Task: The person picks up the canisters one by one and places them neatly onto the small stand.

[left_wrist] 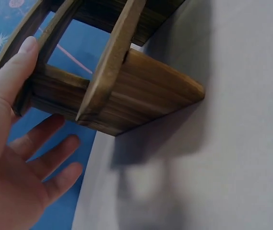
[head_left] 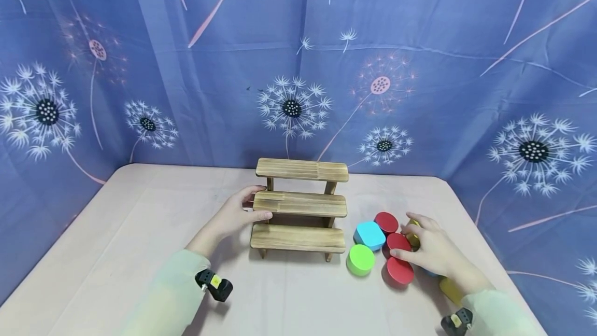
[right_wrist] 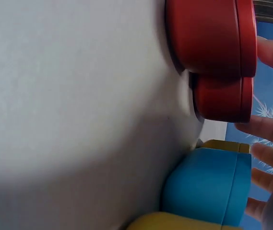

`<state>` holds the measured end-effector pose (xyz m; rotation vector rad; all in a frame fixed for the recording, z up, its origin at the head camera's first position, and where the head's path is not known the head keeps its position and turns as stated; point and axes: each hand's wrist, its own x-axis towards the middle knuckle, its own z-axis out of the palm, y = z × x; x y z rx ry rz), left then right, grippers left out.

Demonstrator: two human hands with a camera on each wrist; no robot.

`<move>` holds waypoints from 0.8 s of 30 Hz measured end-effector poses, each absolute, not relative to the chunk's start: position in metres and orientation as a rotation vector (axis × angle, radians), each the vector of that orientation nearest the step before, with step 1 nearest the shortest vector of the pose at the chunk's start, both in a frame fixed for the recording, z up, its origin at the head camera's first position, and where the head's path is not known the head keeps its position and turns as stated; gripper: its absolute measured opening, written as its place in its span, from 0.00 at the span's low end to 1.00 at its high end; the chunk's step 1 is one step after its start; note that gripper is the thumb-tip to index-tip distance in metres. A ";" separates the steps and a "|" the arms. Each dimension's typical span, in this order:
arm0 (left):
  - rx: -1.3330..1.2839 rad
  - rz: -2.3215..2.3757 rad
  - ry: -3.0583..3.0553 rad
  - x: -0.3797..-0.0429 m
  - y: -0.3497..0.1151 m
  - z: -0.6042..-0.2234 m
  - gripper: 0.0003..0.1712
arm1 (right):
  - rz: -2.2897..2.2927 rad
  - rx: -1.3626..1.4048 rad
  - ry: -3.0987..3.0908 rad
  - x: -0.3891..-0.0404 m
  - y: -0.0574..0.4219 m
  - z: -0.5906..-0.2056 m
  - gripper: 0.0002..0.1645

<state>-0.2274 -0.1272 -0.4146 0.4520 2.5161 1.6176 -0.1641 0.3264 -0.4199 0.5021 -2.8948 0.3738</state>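
Observation:
A three-tier wooden stand [head_left: 298, 204] is upright on the table. My left hand [head_left: 235, 217] holds the left end of its middle shelf, thumb in front and index finger behind; in the left wrist view the other fingers stay loose beside the stand [left_wrist: 146, 91]. My right hand [head_left: 431, 248] is over a group of lidded tins, thumb beside a red round tin [head_left: 399, 272], fingers spread above a gold tin [head_left: 412, 234]. Beneath that hand, a blue tin [right_wrist: 203, 182] shows in the right wrist view. Whether the right fingertips touch any lid is unclear.
Two more red tins, one a red round tin [head_left: 386, 222] at the back, adjoin a light blue square tin [head_left: 370, 235] and a green round tin [head_left: 360, 260]. Another gold tin [head_left: 450, 290] lies under the right wrist. A blue dandelion curtain [head_left: 224, 92] surrounds the pale table [head_left: 140, 211].

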 end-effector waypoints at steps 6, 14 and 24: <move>0.434 1.754 2.368 -0.227 -0.124 -0.423 0.38 | 0.360 0.459 -2.901 -0.166 0.324 -0.422 0.28; 0.380 1.838 2.282 -0.224 -0.120 -0.431 0.37 | 0.369 0.437 -2.899 -0.167 0.322 -0.424 0.27; 0.375 1.877 2.226 -0.224 -0.119 -0.434 0.37 | 0.375 0.450 -2.832 -0.166 0.322 -0.419 0.22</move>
